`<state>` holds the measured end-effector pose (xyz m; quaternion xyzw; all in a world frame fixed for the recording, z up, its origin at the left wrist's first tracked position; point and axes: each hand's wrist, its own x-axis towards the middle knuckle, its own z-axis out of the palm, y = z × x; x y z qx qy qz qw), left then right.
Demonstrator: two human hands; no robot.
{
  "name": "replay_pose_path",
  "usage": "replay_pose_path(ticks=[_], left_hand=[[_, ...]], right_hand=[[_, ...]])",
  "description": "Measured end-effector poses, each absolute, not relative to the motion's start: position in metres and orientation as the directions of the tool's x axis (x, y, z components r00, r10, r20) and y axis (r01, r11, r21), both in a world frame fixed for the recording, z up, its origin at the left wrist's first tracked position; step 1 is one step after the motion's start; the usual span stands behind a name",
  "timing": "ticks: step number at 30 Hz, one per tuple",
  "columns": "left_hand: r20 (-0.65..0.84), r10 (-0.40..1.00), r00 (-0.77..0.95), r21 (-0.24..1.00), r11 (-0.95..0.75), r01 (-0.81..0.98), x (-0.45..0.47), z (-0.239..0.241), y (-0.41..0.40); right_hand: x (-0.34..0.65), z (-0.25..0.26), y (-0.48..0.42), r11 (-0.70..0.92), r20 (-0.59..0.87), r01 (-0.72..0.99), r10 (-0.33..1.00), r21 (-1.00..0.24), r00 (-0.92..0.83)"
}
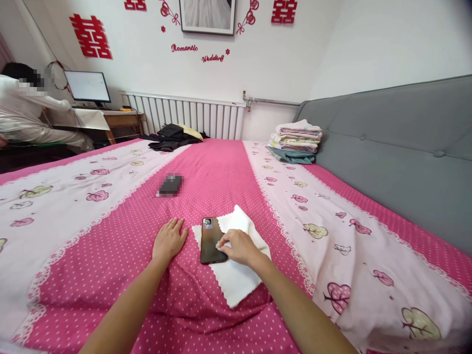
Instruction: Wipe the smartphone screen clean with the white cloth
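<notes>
Centrally, phone (211, 241): glossy dark slab, on cloth (236, 275).
Cloth: white, zigzag-edged, partly hidden.
Right hand (239, 246): fingers pinching a white wad on phone.
Left hand (169, 241): flat, released, at phone's 9 o'clock.
Bedspread (110, 255): pink, dotted.

Bright, even daylight fills the room; shadows are soft and faint. Wide-angle distortion bends the edges; the centre stays sharp.

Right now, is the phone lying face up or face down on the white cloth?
Face down: the phone shows its camera block at the top corner, on the white cloth.
</notes>
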<state>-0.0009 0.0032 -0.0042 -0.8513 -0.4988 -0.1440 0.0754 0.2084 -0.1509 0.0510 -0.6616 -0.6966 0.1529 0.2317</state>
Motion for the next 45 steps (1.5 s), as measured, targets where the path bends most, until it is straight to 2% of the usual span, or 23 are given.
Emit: replay_pose_path(ticks=[5, 11, 20, 28, 36, 45], left_hand=[[0.324, 0.825, 0.463, 0.004, -0.490, 0.871, -0.001, -0.004, 0.003], [0.312, 0.826, 0.469, -0.015, -0.489, 0.872, -0.001, -0.004, 0.003], [0.297, 0.829, 0.474, -0.014, -0.493, 0.870, -0.001, -0.002, 0.003], [0.307, 0.828, 0.469, 0.008, -0.496, 0.869, -0.001, -0.003, 0.003], [0.331, 0.818, 0.470, 0.021, -0.504, 0.863, -0.002, -0.005, 0.004], [0.326, 0.816, 0.478, 0.002, -0.506, 0.863, -0.002, -0.006, 0.005]], right_hand=[[0.205, 0.053, -0.153, 0.238, 0.137, 0.804, 0.971, -0.545, -0.194], [0.188, 0.048, -0.147, 0.288, 0.193, 0.812, 0.957, -0.508, -0.218], [0.191, 0.043, -0.133, 0.132, 0.232, 0.866, 0.973, -0.483, -0.019], [0.203, 0.046, -0.141, -0.012, 0.139, 0.874, 0.986, -0.486, 0.091], [0.200, 0.056, -0.153, 0.211, 0.109, 0.807, 0.977, -0.551, -0.182], [0.181, 0.050, -0.145, 0.250, 0.193, 0.841, 0.965, -0.480, -0.176]])
